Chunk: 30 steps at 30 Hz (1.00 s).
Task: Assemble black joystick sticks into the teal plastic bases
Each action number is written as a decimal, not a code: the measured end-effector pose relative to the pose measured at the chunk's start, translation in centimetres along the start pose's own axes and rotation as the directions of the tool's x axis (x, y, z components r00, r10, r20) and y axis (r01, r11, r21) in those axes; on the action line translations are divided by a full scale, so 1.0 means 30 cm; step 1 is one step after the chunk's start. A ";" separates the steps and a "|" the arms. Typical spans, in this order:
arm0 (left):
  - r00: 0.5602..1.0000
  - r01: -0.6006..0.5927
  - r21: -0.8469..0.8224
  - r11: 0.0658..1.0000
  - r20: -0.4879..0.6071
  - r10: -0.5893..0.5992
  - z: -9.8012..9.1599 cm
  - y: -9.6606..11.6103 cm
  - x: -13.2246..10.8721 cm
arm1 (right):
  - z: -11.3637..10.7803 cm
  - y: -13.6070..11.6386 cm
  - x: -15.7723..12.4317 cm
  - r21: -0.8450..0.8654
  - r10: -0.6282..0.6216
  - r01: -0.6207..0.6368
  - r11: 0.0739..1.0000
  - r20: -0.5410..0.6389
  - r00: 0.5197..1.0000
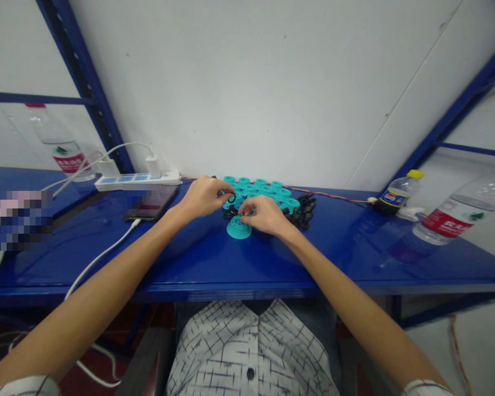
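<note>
A teal flared, cone-shaped part (238, 231) stands wide end down on the blue table, near the middle. My left hand (206, 195) is above and left of it, with thumb and forefinger pinched on a small black ring (231, 198). At the upper rim of the teal part is my right hand (265, 213), its fingers closed together. Something small and dark shows at those fingertips, too small to make out. Behind both hands lies a group of several similar teal parts (260, 187). Black parts (306, 209) are heaped to the right of my right hand.
On the left are a phone (152, 202) with a white cable, a power strip (138, 179) and a water bottle (61, 146). A cola bottle (398, 192) and a large water bottle (462, 209) stand on the right. Thin coloured wires (334, 195) run along the wall.
</note>
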<state>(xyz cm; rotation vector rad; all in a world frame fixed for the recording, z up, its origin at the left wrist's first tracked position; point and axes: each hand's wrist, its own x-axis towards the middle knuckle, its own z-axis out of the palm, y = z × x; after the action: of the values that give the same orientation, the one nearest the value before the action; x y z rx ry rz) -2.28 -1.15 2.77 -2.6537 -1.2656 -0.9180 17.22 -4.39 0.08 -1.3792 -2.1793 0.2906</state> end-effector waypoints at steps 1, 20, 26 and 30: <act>1.000 -0.005 0.000 1.000 0.006 0.005 0.003 -0.001 0.001 | 0.002 -0.001 0.001 0.002 0.010 -0.010 1.000 -0.002 1.000; 0.978 0.094 -0.322 0.942 0.208 -0.027 -0.012 0.031 0.003 | -0.042 -0.021 -0.003 0.004 0.035 -0.035 0.999 -0.230 0.972; 0.982 0.085 -0.366 0.927 0.187 -0.016 0.002 0.045 -0.001 | -0.051 -0.027 -0.003 0.206 -0.007 0.041 0.978 -0.160 0.987; 0.981 0.098 -0.424 0.901 0.194 -0.015 0.002 0.048 0.001 | -0.041 -0.009 -0.001 0.280 0.031 0.003 0.960 -0.116 0.993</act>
<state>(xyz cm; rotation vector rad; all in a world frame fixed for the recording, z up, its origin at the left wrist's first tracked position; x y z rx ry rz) -1.19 -2.05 3.01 -3.1240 -1.3116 -1.0924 17.69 -4.67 1.22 -1.2218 -1.9453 0.4892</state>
